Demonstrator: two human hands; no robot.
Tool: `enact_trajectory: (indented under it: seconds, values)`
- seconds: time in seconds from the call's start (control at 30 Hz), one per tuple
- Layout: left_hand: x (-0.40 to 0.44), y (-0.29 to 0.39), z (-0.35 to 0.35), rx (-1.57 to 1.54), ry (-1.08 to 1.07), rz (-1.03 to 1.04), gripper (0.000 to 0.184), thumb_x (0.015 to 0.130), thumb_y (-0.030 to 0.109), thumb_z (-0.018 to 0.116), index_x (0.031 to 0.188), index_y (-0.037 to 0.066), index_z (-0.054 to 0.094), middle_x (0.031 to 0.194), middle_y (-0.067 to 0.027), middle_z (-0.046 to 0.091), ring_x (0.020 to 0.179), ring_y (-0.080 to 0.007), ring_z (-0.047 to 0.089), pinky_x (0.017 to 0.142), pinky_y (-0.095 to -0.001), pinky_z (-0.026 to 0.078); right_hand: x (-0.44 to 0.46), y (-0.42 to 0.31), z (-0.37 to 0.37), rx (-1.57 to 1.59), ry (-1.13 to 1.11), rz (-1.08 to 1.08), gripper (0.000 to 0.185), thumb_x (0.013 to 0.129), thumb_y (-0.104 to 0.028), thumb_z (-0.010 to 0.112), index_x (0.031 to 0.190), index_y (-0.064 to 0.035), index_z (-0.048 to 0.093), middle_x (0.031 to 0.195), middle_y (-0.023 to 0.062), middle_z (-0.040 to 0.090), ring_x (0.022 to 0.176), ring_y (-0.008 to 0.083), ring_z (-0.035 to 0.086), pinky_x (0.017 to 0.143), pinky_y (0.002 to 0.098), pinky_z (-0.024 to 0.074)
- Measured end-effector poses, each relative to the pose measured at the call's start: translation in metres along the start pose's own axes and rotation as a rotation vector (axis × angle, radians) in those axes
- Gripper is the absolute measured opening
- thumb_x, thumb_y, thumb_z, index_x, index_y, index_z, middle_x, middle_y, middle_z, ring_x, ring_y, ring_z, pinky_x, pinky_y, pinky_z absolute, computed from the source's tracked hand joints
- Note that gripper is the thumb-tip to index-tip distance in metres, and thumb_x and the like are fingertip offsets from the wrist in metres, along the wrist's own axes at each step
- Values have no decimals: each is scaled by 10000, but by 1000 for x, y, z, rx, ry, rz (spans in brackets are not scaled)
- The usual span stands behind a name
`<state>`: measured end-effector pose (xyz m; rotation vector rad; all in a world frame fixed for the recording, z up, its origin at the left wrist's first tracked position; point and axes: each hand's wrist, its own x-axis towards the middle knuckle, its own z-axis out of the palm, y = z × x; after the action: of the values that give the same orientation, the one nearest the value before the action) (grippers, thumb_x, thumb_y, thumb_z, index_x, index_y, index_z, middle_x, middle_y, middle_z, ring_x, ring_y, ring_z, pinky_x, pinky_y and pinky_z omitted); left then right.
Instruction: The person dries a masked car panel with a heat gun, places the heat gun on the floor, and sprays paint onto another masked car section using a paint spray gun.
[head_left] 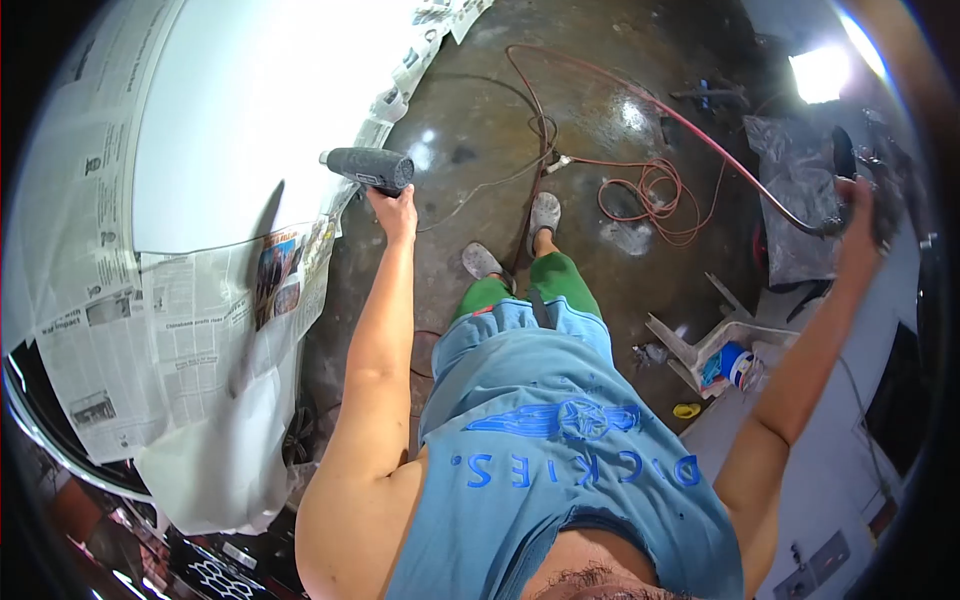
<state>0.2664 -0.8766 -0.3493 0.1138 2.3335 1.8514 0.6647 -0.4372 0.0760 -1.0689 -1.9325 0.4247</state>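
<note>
My left hand (393,212) is closed around the handle of a black heat gun (370,167). Its metal nozzle points left, over a white panel (230,120) masked along its edges with newspaper (200,340). The heat gun's shadow falls on the panel and the paper. At the far right, my right hand (858,215) is raised, its fingers curled at a dark object that is blurred and partly lost at the image edge. A red hose (690,125) with a dark end section runs up to this hand.
Coiled orange hose (650,190) and a grey cord (480,188) lie across the wet-looking concrete floor (450,130). Plastic sheeting (790,190) hangs at right, below a bright lamp (820,75). A white bumper-like part (690,350) and a blue-and-white container (735,365) sit lower right.
</note>
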Motion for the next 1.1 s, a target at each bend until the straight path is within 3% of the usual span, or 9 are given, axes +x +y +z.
enact_trajectory:
  seconds: [0.13, 0.2, 0.3, 0.37, 0.47, 0.6, 0.8, 1.0, 1.1]
  values:
    - [33, -12, 14, 24, -99, 174, 542, 801, 85, 783, 1212, -73, 467, 1188, -210, 531, 1077, -316, 565, 994, -405, 441, -34, 5, -126, -123, 199, 117, 254, 956, -226, 672, 1084, -19, 742, 922, 86, 746, 838, 155, 683, 822, 300, 529]
    - [36, 23, 26, 226, -109, 280, 516, 814, 106, 791, 1186, -83, 487, 1153, -213, 552, 1057, -320, 572, 984, -411, 445, -89, 3, -172, -224, 270, 223, 274, 950, -249, 673, 1094, -26, 741, 931, 91, 744, 839, 155, 681, 821, 301, 530]
    - [56, 16, 56, 183, -170, 310, 475, 817, 91, 780, 1160, -75, 498, 1122, -195, 563, 1015, -296, 573, 943, -399, 459, -212, 2, -208, -364, 338, 479, 305, 942, -284, 675, 1109, -37, 740, 945, 98, 742, 842, 155, 679, 820, 302, 530]
    - [64, 19, 78, 96, -230, 244, 467, 801, 23, 749, 1173, -63, 481, 1135, -162, 546, 1005, -265, 565, 936, -376, 461, -301, -3, -211, -436, 342, 694, 326, 936, -307, 677, 1118, -45, 740, 954, 103, 741, 844, 155, 678, 819, 302, 530]
    - [72, 25, 113, -36, -348, 154, 661, 770, 102, 814, 1270, -88, 425, 1229, -230, 549, 1106, -339, 563, 1004, -417, 435, -424, -20, -184, -481, 303, 1023, 357, 928, -342, 679, 1133, -56, 739, 967, 110, 739, 846, 155, 675, 818, 303, 531]
    - [62, 22, 147, 95, -375, 267, 572, 758, 14, 784, 1230, -81, 474, 1182, -161, 537, 1021, -279, 568, 944, -375, 469, -523, -50, -126, -459, 214, 1339, 400, 917, -389, 681, 1153, -71, 738, 985, 120, 737, 849, 156, 672, 817, 305, 532]
    - [6, -3, 147, 80, -550, 76, 614, 779, 57, 791, 1276, -88, 460, 1210, -196, 575, 1073, -300, 586, 976, -388, 456, -532, -79, -141, -544, 130, 1500, 464, 901, -459, 685, 1182, -93, 736, 1012, 135, 733, 854, 156, 668, 814, 307, 533]
    - [-40, -49, 138, 202, -702, 98, 600, 797, 58, 781, 1282, -77, 455, 1202, -174, 583, 1067, -280, 592, 970, -377, 467, -468, -127, -303, -875, 1, 1598, 529, 884, -528, 689, 1211, -116, 735, 1039, 149, 729, 859, 156, 664, 812, 309, 534]
    - [-57, -67, 144, 185, -788, -1, 612, 778, 69, 795, 1276, -74, 468, 1178, -197, 601, 1076, -306, 607, 965, -402, 475, -398, -157, -400, -1112, -110, 1720, 561, 876, -563, 691, 1226, -127, 734, 1053, 156, 728, 861, 157, 661, 811, 310, 534]
